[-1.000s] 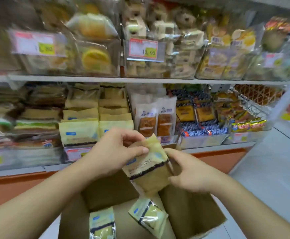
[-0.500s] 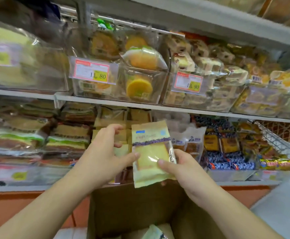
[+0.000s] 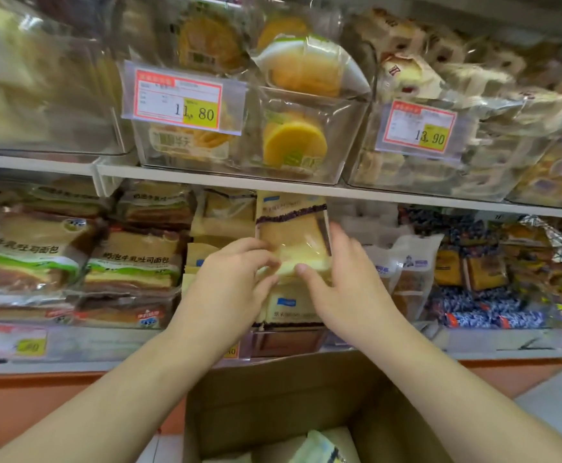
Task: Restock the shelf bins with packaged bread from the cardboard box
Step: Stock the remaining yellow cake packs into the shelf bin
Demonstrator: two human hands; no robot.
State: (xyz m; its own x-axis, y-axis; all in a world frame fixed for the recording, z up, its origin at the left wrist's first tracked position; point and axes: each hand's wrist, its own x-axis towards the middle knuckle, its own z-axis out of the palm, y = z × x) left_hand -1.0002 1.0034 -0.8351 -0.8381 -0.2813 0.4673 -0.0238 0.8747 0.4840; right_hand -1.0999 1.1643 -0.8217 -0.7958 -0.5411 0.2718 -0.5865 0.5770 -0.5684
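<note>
While both hands hold one bread pack upright at the mouth of the lower shelf bin, the left hand and the right hand pinching its bottom corners, the step in hand seems to be the placing. Next it probably needs a push back above the same packs, then a return to the box. The tags above read 11.80 and 13.90; the pack's own print is too blurred.
</note>
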